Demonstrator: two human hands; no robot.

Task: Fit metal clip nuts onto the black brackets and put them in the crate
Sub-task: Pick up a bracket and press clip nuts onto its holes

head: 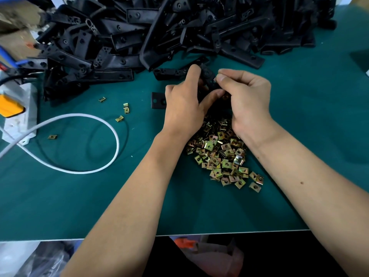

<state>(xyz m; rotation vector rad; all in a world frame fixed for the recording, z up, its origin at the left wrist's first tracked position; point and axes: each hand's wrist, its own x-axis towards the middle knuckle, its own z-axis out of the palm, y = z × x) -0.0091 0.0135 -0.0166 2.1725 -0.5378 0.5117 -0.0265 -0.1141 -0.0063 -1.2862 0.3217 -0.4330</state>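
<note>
Both hands meet over the middle of the green table. My left hand grips a black bracket that stands up between the two hands. My right hand pinches a brass-coloured clip nut against the bracket's lower end. A heap of several clip nuts lies just below the hands. A large pile of black brackets fills the back of the table. No crate shows.
A few loose clip nuts lie scattered to the left. One flat black bracket lies beside my left hand. A white cable loops across the left side, running to a white box with an orange part. The table's front edge is near.
</note>
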